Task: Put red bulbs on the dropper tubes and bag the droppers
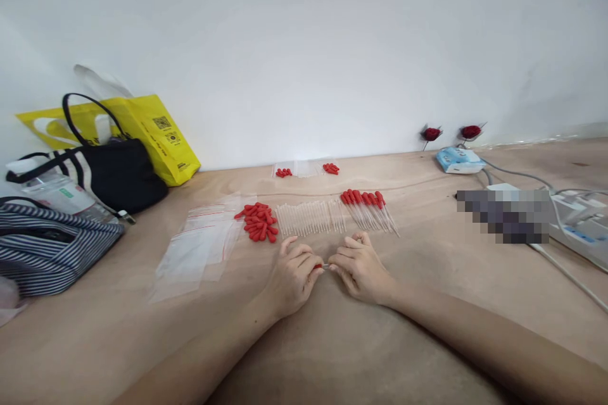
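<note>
One red cap (318, 266) and one thin, pale stick (325, 266), held end to end near the front of the tabletop (427, 266): the cap is pinched in the curled fingers of the left hand (297, 272), the stick in those of the right hand (358, 267), seemingly for alignment. Beyond, smooth, bulbous loose red caps (259, 221), slender bare sticks (306, 218) and red-tipped sticks (368, 207) are grouped separately, apparently for easy reach; flat, clear plastic bags (190, 253) are overlapped at left.

Smooth red caps (259, 223), plastic sachets (187, 256), wooden tabletop (427, 266).
</note>
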`<action>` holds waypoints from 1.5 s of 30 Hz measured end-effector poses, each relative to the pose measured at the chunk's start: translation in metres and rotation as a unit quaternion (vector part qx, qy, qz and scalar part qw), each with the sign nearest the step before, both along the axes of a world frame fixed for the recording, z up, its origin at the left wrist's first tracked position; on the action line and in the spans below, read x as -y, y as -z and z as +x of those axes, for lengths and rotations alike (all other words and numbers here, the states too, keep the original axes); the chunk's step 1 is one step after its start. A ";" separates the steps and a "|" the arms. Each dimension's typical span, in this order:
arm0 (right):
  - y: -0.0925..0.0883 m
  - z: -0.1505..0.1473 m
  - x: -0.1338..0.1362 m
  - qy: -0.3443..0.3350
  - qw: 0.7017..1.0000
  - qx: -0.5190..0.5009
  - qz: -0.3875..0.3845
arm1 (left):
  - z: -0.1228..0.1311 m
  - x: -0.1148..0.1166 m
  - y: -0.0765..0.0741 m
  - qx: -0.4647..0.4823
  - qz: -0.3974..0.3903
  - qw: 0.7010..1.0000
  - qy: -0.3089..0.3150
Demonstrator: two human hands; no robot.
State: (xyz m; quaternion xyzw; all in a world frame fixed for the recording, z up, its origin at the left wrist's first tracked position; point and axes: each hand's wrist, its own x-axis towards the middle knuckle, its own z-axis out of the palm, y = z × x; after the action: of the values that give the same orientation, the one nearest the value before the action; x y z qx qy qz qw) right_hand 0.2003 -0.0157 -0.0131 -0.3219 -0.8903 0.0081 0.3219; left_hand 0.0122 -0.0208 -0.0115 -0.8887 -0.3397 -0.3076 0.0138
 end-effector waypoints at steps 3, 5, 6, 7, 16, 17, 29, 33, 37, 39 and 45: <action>-0.001 0.003 -0.002 0.001 1.000 -0.005 -0.014 | -0.002 -0.002 -0.003 0.003 -0.015 1.000 -0.003; -0.003 0.006 -0.003 0.007 1.000 -0.010 -0.020 | -0.004 -0.003 -0.006 0.006 -0.016 1.000 -0.004; -0.004 0.007 -0.003 0.009 1.000 -0.012 -0.024 | -0.005 -0.004 -0.008 0.005 -0.013 1.000 -0.005; -0.004 0.008 -0.003 0.009 0.999 -0.013 -0.029 | -0.006 -0.004 -0.009 0.004 -0.009 1.000 -0.005; 0.000 0.001 0.003 0.006 0.996 -0.052 -0.068 | -0.002 -0.001 -0.008 -0.010 0.019 1.000 -0.014; 0.000 0.001 0.003 0.003 0.996 -0.050 -0.074 | -0.002 -0.001 -0.008 -0.011 0.018 1.000 -0.014; -0.012 0.011 -0.010 0.113 0.988 0.064 -0.078 | -0.015 -0.015 -0.011 -0.023 -0.002 0.995 -0.099; -0.009 0.015 -0.045 0.292 0.945 -0.053 -0.138 | -0.023 -0.021 -0.008 -0.021 -0.036 0.989 -0.145; -0.008 0.010 -0.075 0.389 0.909 -0.036 -0.147 | -0.024 -0.021 -0.008 -0.033 -0.070 0.988 -0.135; -0.008 0.005 -0.083 0.411 0.899 -0.004 -0.148 | -0.023 -0.020 -0.008 -0.033 -0.074 0.988 -0.128; -0.011 -0.006 -0.091 0.436 0.884 0.053 -0.162 | -0.023 -0.022 -0.008 -0.032 -0.069 0.991 -0.112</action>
State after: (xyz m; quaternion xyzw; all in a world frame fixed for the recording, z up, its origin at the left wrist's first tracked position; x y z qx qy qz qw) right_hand 0.1947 0.0749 -0.0022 -0.7251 -0.6624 -0.0059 0.1882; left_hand -0.0108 0.0007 -0.0038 -0.8531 -0.4572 -0.2516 -0.0019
